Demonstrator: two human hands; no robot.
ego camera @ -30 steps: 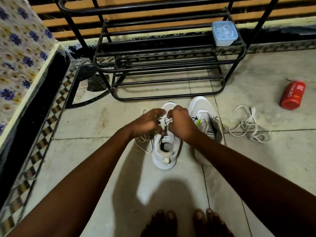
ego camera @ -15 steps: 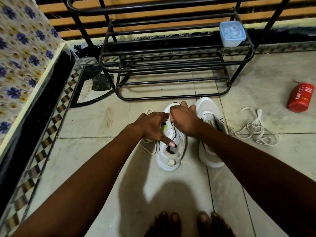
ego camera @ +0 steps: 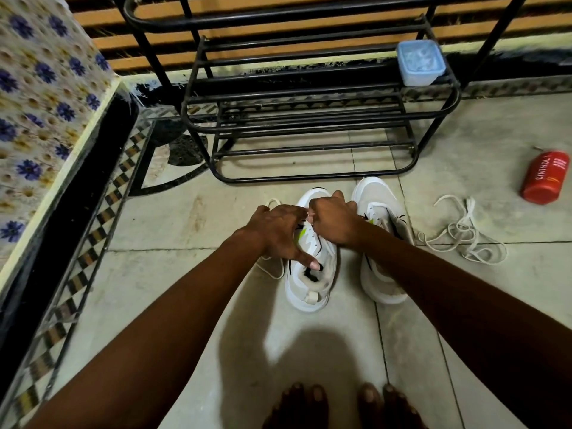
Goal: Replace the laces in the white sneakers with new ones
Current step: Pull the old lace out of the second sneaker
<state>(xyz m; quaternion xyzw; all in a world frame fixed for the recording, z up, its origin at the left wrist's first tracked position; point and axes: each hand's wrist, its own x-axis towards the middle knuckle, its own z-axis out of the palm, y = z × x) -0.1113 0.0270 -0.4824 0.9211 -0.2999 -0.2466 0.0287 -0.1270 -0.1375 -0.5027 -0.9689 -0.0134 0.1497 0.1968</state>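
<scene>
Both my arms reach down over the left white sneaker (ego camera: pixel 311 274) on the tiled floor (ego camera: pixel 173 274), its mate (ego camera: pixel 379 230) just beside it. My left hand (ego camera: pixel 278 232) spreads across the tongue, thumb pointing into the collar; whether its fingertips pinch anything I cannot tell. My right hand (ego camera: pixel 335 219) is curled tight on the lace (ego camera: pixel 274 267) near the toe eyelets, hidden beneath the knuckles. A loose lace (ego camera: pixel 464 235) lies to the right
</scene>
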